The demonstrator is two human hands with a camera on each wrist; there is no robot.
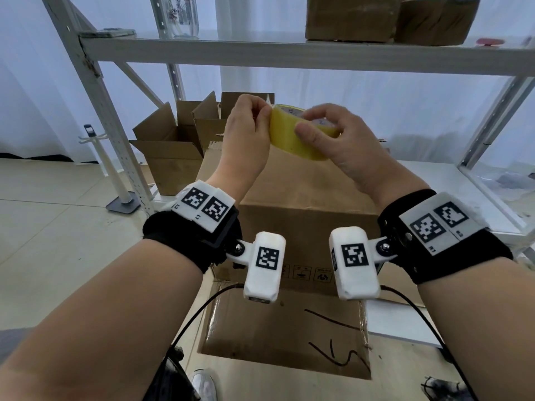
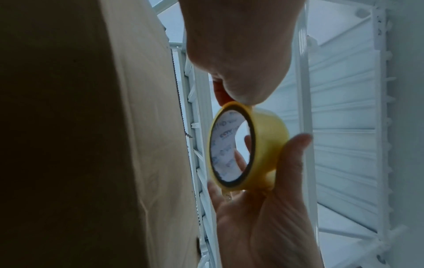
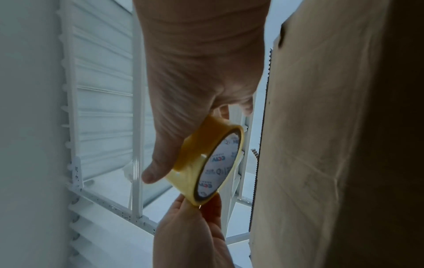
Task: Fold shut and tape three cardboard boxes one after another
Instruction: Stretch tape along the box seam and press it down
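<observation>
A yellow tape roll [image 1: 292, 137] is held up in the air above a large cardboard box [image 1: 304, 192]. My right hand [image 1: 315, 123] grips the roll, thumb on its outer face and fingers over its top. My left hand [image 1: 265, 111] pinches the roll's upper left edge with thumb and fingertips. In the left wrist view the left hand's fingertips [image 2: 231, 96] meet the roll [image 2: 266, 145] at its rim. In the right wrist view the right hand's thumb [image 3: 156, 172] presses the roll [image 3: 190, 163]. The box's near flap [image 1: 283, 328] hangs down towards me.
Open cardboard boxes [image 1: 168, 146] stand at the back left under a white metal shelf [image 1: 260, 50]. More boxes [image 1: 353, 18] sit on top of that shelf. A white stand [image 1: 115, 175] rises from the tiled floor on the left. The box wall [image 2: 126, 127] fills one side of both wrist views.
</observation>
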